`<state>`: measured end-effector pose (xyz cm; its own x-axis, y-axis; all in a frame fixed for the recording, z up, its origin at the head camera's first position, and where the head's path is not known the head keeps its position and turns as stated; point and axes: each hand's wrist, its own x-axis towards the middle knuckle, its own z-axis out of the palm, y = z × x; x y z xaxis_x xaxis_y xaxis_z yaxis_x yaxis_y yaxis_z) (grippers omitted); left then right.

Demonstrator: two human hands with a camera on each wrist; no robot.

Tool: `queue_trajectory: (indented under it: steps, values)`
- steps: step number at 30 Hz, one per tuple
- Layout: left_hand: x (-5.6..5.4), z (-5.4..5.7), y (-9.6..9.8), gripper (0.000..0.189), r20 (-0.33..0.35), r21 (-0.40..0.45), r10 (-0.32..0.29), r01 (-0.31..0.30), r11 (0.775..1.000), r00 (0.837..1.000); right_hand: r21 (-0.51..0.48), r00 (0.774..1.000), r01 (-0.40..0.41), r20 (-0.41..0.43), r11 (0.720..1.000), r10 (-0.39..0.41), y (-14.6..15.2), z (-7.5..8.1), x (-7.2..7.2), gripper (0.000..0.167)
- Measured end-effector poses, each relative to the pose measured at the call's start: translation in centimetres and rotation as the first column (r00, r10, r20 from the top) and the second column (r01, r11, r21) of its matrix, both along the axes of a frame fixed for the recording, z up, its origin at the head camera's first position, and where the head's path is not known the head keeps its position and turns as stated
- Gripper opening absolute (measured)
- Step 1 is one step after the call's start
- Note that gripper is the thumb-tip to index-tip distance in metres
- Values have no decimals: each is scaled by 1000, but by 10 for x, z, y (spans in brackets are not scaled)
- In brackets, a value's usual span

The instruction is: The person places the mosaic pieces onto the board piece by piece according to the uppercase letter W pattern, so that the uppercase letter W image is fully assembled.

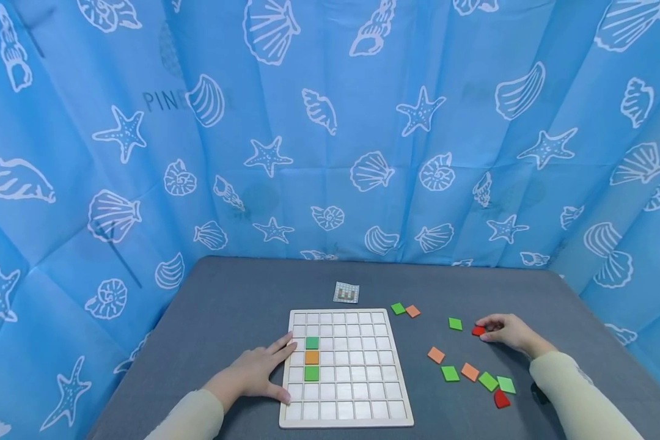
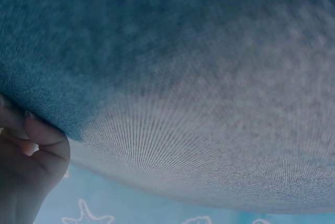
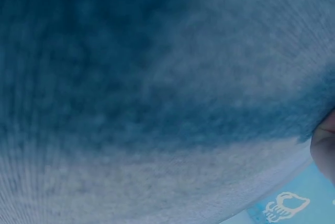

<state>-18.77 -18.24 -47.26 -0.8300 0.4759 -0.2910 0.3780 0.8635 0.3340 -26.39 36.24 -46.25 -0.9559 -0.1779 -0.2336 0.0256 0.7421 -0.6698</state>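
Note:
A white gridded board [image 1: 357, 391] lies on the table with three tiles stacked down its second column: a darker green tile [image 1: 311, 343], an orange tile [image 1: 311, 357] and a bright green tile [image 1: 311, 373]. My left hand [image 1: 258, 370] rests at the board's left edge, fingers spread and thumb near the lower corner. Far to the right, my right hand [image 1: 508, 333] pinches a red tile [image 1: 478, 330] between thumb and fingers, low over the cloth. Close by is a green tile [image 1: 455, 324]. The wrist views catch mostly grey cloth, with part of the left hand [image 2: 36, 156] and right hand [image 3: 325, 150].
A small printed pattern card [image 1: 346, 293] lies behind the board. Loose tiles are scattered right of it: a green one [image 1: 398, 308], an orange one [image 1: 436, 354], a red one [image 1: 502, 399] and several others. A blue shell-print curtain [image 1: 330, 201] encloses the grey table [image 1: 242, 293].

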Motion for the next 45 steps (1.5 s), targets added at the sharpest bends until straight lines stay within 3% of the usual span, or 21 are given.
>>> queue_trajectory:
  steps: [13,17,22,25,30,37,45]
  values:
    - [-2,-1,0,104,26,6,9,-10,1000,1000,-49,981,195,2,980,-195,-13,1,8,11]
    - [-1,-1,0,104,20,6,7,-7,1000,1000,-108,961,277,51,955,-273,-14,3,11,20]
    - [0,1,0,104,9,5,7,-7,1000,1000,-239,940,337,135,911,-312,-25,18,19,35]
    - [1,2,0,104,-2,8,5,-5,1000,1000,-270,942,333,145,903,-304,-37,29,26,38]
    - [1,-1,0,104,-8,3,5,-5,1000,1000,-257,965,258,118,931,-235,-56,37,38,36]
    - [0,0,0,103,7,1,15,-15,1000,1000,-288,979,199,106,937,-175,-81,49,51,37]
    - [2,2,2,103,15,-17,30,-30,999,999,-255,994,109,53,961,-99,-111,57,61,33]
